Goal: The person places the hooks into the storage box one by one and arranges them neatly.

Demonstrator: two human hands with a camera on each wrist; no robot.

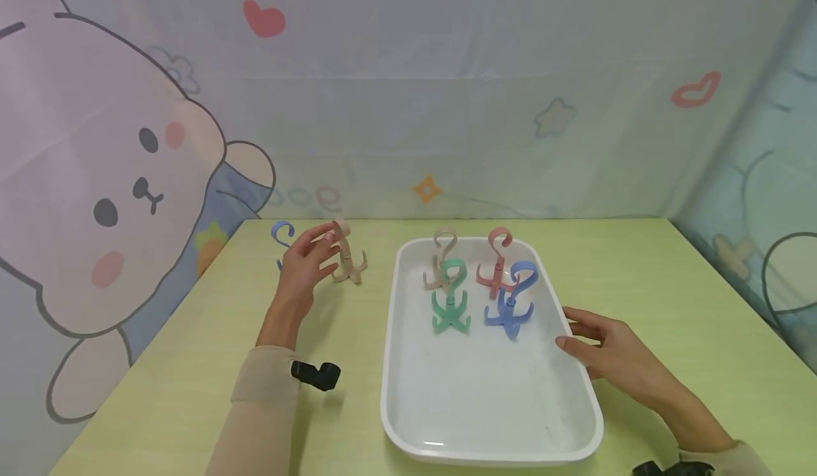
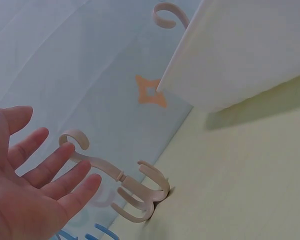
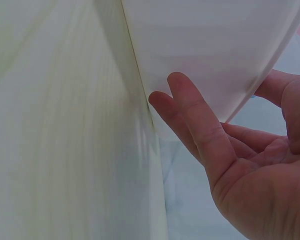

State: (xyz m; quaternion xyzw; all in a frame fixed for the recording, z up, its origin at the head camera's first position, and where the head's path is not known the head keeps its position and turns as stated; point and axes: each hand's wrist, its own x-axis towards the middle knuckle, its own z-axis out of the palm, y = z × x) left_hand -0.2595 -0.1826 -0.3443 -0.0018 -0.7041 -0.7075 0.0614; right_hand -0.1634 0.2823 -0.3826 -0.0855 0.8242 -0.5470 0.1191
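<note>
My left hand [image 1: 305,262] is beside a beige four-pronged hanger hook [image 1: 347,267] standing on the table, left of the tray. Its fingers are spread and loosely bent, and in the left wrist view a fingertip overlaps the stem of that hook [image 2: 107,167]. With my right hand [image 1: 613,355] I hold the right side of a white tray [image 1: 485,405], thumb over the rim and fingers along the outer wall [image 3: 215,45]. Inside the tray stand a beige hook [image 1: 440,274], a pink hook [image 1: 496,277], a green hook [image 1: 450,313] and a blue hook [image 1: 510,313].
Another blue hook [image 1: 283,233] stands at the table's back left, partly hidden behind my left hand. A printed cloth [image 1: 408,107] with a cartoon bear hangs behind the pale green table [image 1: 172,398].
</note>
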